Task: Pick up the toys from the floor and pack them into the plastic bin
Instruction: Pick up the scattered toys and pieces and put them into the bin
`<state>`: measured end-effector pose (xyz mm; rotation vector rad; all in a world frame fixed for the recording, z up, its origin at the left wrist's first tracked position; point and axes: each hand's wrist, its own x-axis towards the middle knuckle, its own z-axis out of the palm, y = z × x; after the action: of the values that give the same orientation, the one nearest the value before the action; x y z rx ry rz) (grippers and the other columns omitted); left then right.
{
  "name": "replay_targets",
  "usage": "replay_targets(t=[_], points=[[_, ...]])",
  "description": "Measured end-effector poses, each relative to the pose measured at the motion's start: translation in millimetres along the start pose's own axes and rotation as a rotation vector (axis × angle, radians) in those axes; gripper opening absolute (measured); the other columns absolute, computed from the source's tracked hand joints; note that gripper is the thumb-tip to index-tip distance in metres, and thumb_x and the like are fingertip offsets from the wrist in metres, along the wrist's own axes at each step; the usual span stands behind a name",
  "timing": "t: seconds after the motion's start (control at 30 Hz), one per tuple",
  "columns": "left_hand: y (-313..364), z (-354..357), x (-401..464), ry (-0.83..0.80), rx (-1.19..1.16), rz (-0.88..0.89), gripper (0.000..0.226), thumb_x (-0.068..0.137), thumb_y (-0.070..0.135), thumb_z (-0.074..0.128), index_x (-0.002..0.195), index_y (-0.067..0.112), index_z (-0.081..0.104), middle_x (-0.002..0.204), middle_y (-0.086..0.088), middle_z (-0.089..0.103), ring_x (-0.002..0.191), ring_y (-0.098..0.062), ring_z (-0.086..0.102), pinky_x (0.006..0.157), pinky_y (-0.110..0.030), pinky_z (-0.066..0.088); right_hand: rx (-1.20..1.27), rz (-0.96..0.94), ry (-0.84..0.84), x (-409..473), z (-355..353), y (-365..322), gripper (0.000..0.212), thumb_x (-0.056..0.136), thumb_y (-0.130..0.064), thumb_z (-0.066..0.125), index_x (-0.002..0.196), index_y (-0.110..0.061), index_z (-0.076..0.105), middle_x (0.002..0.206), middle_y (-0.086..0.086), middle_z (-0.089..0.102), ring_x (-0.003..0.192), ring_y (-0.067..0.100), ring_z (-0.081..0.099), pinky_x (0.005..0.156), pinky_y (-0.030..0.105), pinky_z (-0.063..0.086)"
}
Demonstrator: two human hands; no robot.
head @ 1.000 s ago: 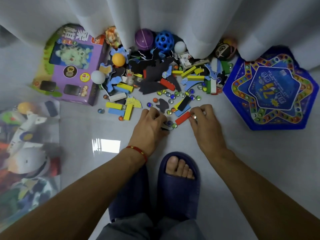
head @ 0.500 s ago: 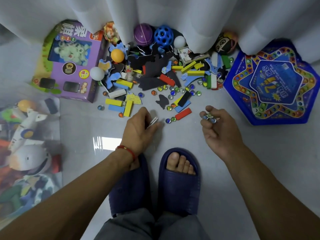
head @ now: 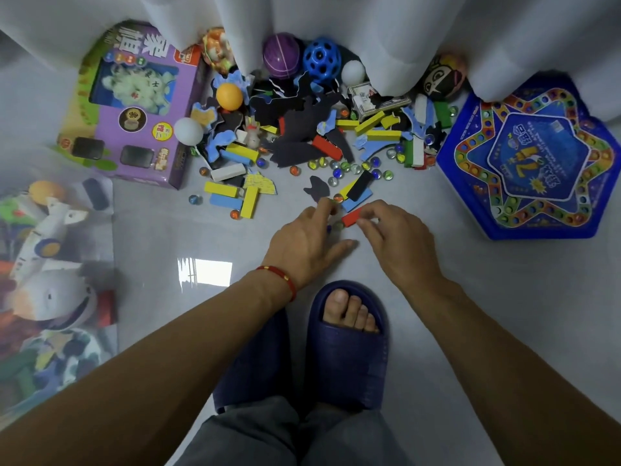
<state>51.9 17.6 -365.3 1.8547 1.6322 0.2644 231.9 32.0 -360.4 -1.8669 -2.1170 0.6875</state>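
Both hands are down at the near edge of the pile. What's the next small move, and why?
Probably pinch the red block with the right hand and lift it: its fingertips already touch it, and the left hand is busy at the marbles beside it.

Toys lie heaped on the floor against the curtain: coloured blocks, marbles (head: 339, 169), dark foam shapes. A red block (head: 353, 216) lies flat nearest, at the heap's edge. The clear plastic bin (head: 100, 297) stands at the left, already holding a toy plane (head: 43, 237).
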Motion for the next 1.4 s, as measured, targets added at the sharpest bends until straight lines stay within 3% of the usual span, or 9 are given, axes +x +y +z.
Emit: replay_targets(t=[0.13, 0.43, 0.5, 0.6, 0.67, 0.77, 0.87, 1.2, 1.4], points=[[3, 6, 11, 0.009, 0.182, 0.002, 0.061, 0.089, 0.06, 0.057, 0.133, 0.022, 0.038, 0.117, -0.008, 0.056, 0.081, -0.031, 0.062, 0.062, -0.036, 0.051, -0.064, -0.086, 0.055, 2, 1, 2, 0.029, 0.092, -0.03, 0.069, 0.118, -0.017, 0.065, 0.094, 0.004, 0.068, 0.081, 0.02, 0.061, 0.063, 0.03, 0.044], [-13, 13, 10, 0.095, 0.332, 0.24, 0.032, 0.104, 0.037, 0.042, 0.127, 0.017, 0.038, 0.104, -0.011, 0.054, 0.061, -0.029, 0.056, 0.052, -0.038, 0.051, -0.201, 0.011, -0.013, -2, -3, 0, 0.037, 0.091, -0.045, 0.066, 0.112, -0.016, 0.058, 0.094, 0.002, 0.063, 0.081, 0.018, 0.059, 0.064, 0.028, 0.042], [-11, 11, 5, 0.123, 0.198, 0.158, 0.029, 0.104, 0.039, 0.042, 0.117, 0.015, 0.046, 0.099, -0.008, 0.057, 0.067, -0.029, 0.056, 0.058, -0.038, 0.048, -0.182, 0.102, -0.077, -4, -5, -1, 0.039, 0.092, -0.049, 0.063, 0.109, -0.015, 0.055, 0.094, 0.002, 0.062, 0.082, 0.019, 0.059, 0.067, 0.031, 0.046], [3, 1, -9, 0.134, -0.358, -0.164, 0.023, 0.103, 0.037, 0.046, 0.102, 0.014, 0.052, 0.085, 0.001, 0.06, 0.071, -0.017, 0.055, 0.063, -0.029, 0.045, -0.125, 0.224, -0.17, -12, -6, -3, 0.034, 0.094, -0.048, 0.062, 0.101, -0.015, 0.055, 0.088, 0.001, 0.061, 0.078, 0.016, 0.059, 0.067, 0.031, 0.048], [16, -12, -23, 0.027, -0.88, -0.434, 0.027, 0.102, 0.038, 0.049, 0.099, 0.013, 0.056, 0.076, 0.001, 0.057, 0.059, -0.013, 0.049, 0.053, -0.026, 0.042, 0.154, 0.37, -0.195, -22, -12, -9, 0.033, 0.094, -0.045, 0.062, 0.088, -0.013, 0.058, 0.073, -0.001, 0.059, 0.062, 0.011, 0.054, 0.057, 0.028, 0.045], [26, -39, -51, -0.15, -1.524, -0.639, 0.019, 0.103, 0.028, 0.048, 0.104, 0.011, 0.057, 0.071, -0.005, 0.05, 0.049, -0.012, 0.036, 0.043, -0.024, 0.036, 1.264, 0.755, -0.284, -40, -42, -23, 0.034, 0.096, -0.042, 0.06, 0.078, -0.015, 0.051, 0.06, -0.001, 0.041, 0.041, 0.008, 0.036, 0.036, 0.022, 0.027], [37, -76, -87, -0.174, -1.778, -0.646, 0.015, 0.099, 0.02, 0.052, 0.108, 0.012, 0.06, 0.075, -0.007, 0.052, 0.054, -0.014, 0.038, 0.048, -0.026, 0.045, 1.773, 0.681, -0.46, -58, -78, -44, 0.027, 0.095, -0.039, 0.051, 0.081, -0.015, 0.052, 0.065, -0.002, 0.043, 0.036, 0.007, 0.035, 0.032, 0.019, 0.02], [25, -241, -269, 0.322, -1.857, -0.594, 0.022, 0.094, 0.013, 0.052, 0.105, 0.003, 0.068, 0.092, -0.02, 0.068, 0.066, -0.025, 0.059, 0.063, -0.03, 0.051, 1.176, 0.285, -1.004, -54, -188, -281, 0.016, 0.083, -0.02, 0.048, 0.088, -0.007, 0.056, 0.08, 0.01, 0.054, 0.055, 0.014, 0.038, 0.039, 0.022, 0.011], [-38, -284, -362, 0.719, -1.603, -0.818, 0.02, 0.094, 0.013, 0.056, 0.108, -0.001, 0.061, 0.087, -0.017, 0.062, 0.078, -0.029, 0.06, 0.071, -0.034, 0.057, 0.781, 0.191, -1.08, -80, -160, -422, 0.013, 0.085, -0.012, 0.052, 0.086, -0.007, 0.064, 0.086, 0.013, 0.061, 0.062, 0.022, 0.055, 0.044, 0.023, 0.038]])
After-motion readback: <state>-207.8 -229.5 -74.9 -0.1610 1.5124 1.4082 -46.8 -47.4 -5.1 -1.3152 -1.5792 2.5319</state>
